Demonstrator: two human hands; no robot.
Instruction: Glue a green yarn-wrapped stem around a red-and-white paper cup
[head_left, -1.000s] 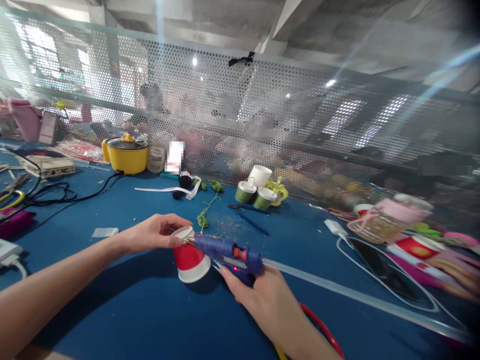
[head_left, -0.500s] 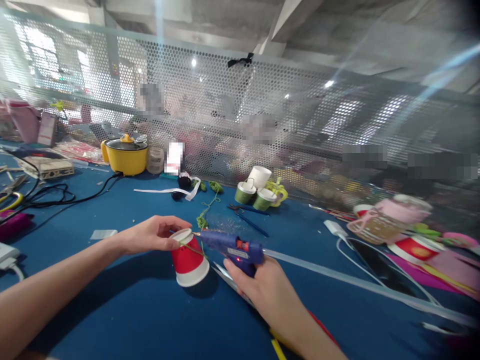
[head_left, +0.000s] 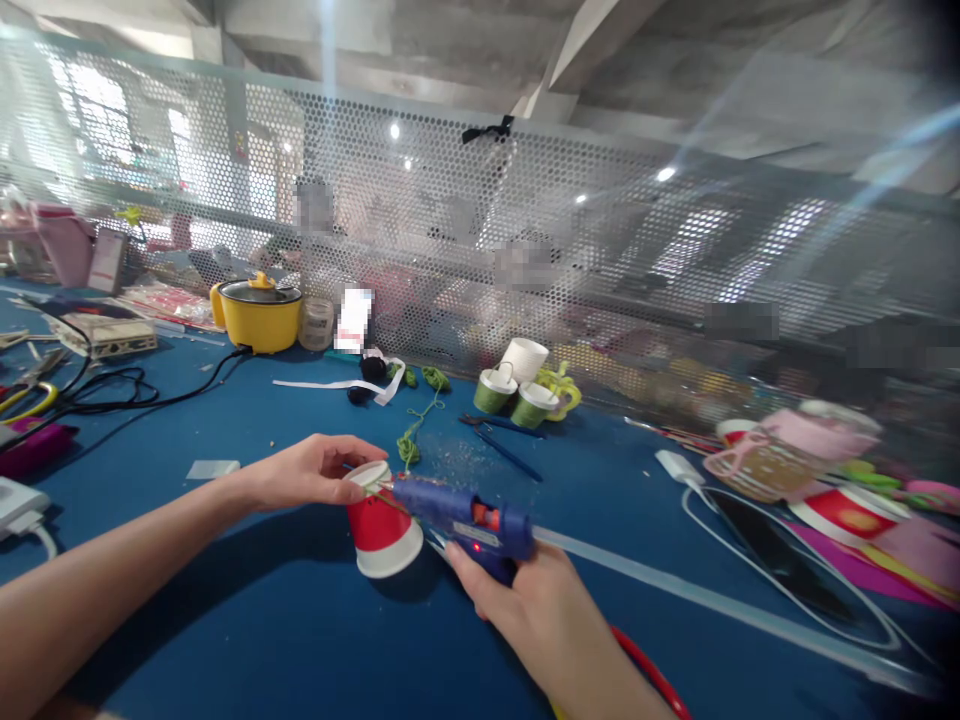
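right hand [head_left: 540, 610] is wrapping shut around the blue glue gun [head_left: 469, 517], nozzle touching the top of the red paper cup [head_left: 379, 525]; the handle is hiding under the fingers. left hand [head_left: 315, 472] is pinching the cup's upturned base, fingertips closed on it. cup is sitting upside down on the blue desk [head_left: 262, 620], near the front edge, middle. green string [head_left: 409, 445] is lying just behind. yellow pot [head_left: 259, 312] is sitting toward the far left edge. no writing is reading clearly; the right edge is blurring out.
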